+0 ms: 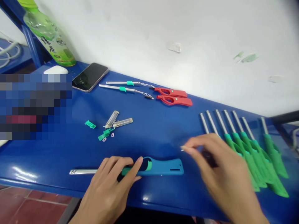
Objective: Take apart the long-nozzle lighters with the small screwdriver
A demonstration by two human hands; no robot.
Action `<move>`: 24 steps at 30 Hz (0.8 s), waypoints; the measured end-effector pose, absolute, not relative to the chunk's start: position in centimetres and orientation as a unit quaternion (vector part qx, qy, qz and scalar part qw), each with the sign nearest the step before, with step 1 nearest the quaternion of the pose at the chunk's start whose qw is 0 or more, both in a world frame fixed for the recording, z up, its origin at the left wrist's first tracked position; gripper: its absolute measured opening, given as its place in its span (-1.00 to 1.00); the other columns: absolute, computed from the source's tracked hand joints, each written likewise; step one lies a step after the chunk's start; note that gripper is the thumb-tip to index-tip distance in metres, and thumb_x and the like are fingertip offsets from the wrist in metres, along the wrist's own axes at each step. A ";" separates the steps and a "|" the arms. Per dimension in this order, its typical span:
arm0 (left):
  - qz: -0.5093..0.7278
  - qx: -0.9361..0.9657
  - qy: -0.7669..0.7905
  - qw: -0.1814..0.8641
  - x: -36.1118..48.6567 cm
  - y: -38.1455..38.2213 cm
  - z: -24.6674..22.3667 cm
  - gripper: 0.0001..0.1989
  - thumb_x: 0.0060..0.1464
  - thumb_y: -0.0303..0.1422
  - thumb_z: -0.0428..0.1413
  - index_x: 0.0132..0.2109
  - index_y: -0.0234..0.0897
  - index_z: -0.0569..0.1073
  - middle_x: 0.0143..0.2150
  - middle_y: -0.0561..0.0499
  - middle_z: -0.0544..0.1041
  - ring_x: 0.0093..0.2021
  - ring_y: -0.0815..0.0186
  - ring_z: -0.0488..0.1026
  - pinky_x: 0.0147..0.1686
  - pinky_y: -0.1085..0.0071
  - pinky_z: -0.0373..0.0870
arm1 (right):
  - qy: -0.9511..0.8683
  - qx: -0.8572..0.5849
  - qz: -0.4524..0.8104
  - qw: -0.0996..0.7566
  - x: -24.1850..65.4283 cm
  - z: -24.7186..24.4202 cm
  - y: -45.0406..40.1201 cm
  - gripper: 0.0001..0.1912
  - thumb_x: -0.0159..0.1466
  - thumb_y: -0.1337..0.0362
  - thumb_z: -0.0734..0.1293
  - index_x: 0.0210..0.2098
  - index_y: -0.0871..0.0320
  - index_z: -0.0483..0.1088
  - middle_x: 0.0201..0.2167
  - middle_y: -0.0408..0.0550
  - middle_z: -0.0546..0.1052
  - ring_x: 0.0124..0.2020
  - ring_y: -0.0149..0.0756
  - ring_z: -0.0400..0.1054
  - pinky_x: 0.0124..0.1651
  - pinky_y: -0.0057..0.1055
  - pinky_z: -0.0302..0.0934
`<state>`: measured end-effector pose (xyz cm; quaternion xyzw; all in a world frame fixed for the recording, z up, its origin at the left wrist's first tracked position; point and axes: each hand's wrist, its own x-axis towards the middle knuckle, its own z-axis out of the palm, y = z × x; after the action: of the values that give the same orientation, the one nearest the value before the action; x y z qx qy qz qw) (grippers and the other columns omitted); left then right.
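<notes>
A blue long-necked lighter [167, 167] with a green trigger and metal tube lies along the front of the table. My left hand [109, 183] is closed over its middle, fingers around the trigger area and hiding part of the tube. To the right of the handle, my right hand [224, 168] pinches a small white piece [182, 149] just above the table; its exact kind is too small to tell. Beyond my left hand lie two clear fuel tanks [111, 119], a green trigger piece [90, 124], more green parts [105, 134] and tiny white bits [112, 135].
Several green lighters [277, 155] lie side by side at the right, partly behind my right hand. Two red handle shells [179, 101] and two metal tubes [116, 87] with wires lie near the wall. A phone [91, 76] and green bottle [52, 40] are at back left.
</notes>
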<state>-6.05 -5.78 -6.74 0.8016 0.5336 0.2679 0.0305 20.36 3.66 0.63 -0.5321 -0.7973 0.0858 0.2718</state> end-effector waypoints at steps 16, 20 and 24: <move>0.299 0.799 0.522 0.007 -6.2 -5.9 -6.9 -0.64 0.42 -0.51 0.09 0.29 -0.40 0.47 -0.02 -0.13 0.48 -0.06 0.15 0.33 -0.05 0.18 0.28 | -0.911 -0.343 0.208 0.098 6.8 -0.4 10.2 -0.79 0.55 0.24 0.29 -0.02 0.12 0.57 -0.07 -0.10 0.56 -0.25 -0.37 0.46 -0.24 -0.38 0.20; 0.296 0.797 0.526 0.004 -6.2 -5.9 -6.8 -0.65 0.42 -0.50 0.08 0.28 -0.38 0.48 -0.04 -0.13 0.51 -0.07 0.16 0.35 -0.08 0.20 0.34 | -0.917 -0.334 0.190 0.102 5.7 -0.3 10.6 -0.68 0.57 0.14 0.26 0.00 0.19 0.58 0.00 -0.02 0.54 -0.32 -0.40 0.43 -0.29 -0.38 0.17; 0.297 0.793 0.531 -0.009 -6.2 -6.0 -6.7 -0.63 0.41 -0.50 0.10 0.30 -0.44 0.46 -0.03 -0.16 0.53 -0.04 0.14 0.37 -0.03 0.17 0.35 | -0.913 -0.344 0.182 0.122 7.1 0.9 10.2 -0.65 0.59 0.13 0.22 -0.02 0.16 0.60 -0.02 -0.03 0.57 -0.27 -0.36 0.47 -0.22 -0.36 0.24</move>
<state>-6.23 -6.03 -6.74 0.7933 0.5311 0.2974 -0.0094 7.07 10.23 0.86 -0.3443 -0.9130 0.1819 0.1220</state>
